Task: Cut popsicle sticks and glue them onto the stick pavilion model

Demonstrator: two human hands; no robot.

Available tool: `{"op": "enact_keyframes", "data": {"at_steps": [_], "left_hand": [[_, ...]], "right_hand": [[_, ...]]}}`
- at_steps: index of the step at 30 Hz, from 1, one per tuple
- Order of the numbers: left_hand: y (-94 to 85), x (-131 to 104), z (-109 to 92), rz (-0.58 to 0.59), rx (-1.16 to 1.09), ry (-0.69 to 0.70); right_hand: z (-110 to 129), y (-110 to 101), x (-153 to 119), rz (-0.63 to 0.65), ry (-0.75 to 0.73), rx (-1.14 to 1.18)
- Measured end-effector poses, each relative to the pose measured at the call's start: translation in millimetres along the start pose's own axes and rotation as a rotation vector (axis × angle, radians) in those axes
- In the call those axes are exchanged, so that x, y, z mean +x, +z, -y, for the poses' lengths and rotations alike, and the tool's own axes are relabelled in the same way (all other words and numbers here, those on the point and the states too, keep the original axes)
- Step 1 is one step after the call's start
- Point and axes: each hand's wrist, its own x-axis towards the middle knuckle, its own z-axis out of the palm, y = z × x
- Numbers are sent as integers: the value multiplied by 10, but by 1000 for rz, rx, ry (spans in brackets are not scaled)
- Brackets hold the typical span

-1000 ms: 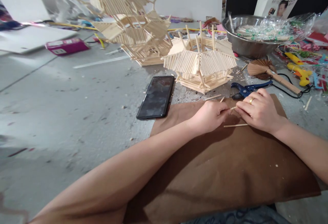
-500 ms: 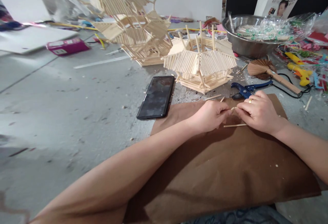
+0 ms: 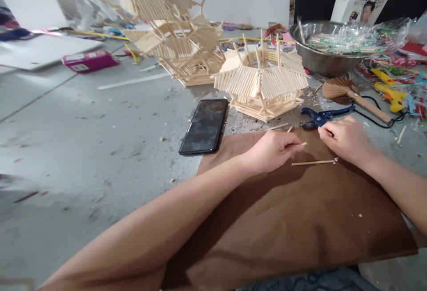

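Note:
My left hand (image 3: 275, 151) is closed over the brown paper, pinching a thin wooden stick (image 3: 304, 144) whose pale end pokes out past the fingertips. My right hand (image 3: 345, 140) is apart from it, fingers curled, close against the blue-handled cutter (image 3: 315, 116). Whether it touches the cutter or grips anything is hidden by the hand itself. Below the hands, a loose thin stick (image 3: 312, 163) lies on the brown paper (image 3: 283, 220), with small offcuts (image 3: 335, 160) at its right end.
Behind the paper stands a hexagonal stick-built roof model (image 3: 262, 80), with a taller stick tower (image 3: 176, 37) at its left. A black phone (image 3: 204, 126) overlaps the paper's left edge. To the right are a paper fan (image 3: 356, 97), a yellow glue gun (image 3: 392, 95) and a metal bowl (image 3: 328, 60).
My right hand has parted from the stick and moved slightly right and up beside the cutter. The loose stick's right end now shows. My left hand keeps its hold.

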Motion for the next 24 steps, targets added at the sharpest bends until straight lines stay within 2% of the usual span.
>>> {"op": "enact_keyframes", "data": {"at_steps": [5, 14, 16, 20, 24], "left_hand": [[11, 16, 77, -159, -63, -15], [15, 51, 166, -204, -56, -11], [-22, 75, 193, -186, -8, -51], [-138, 120, 254, -77, 129, -187], [-223, 144, 297, 14, 226, -242]], "right_hand": [[-6, 116, -11, 11, -172, 13], [-26, 230, -20, 26, -163, -57], [-40, 234, -24, 1, -174, -39], [-53, 240, -25, -55, -189, -16], [-52, 246, -25, -97, -221, -15]]}}
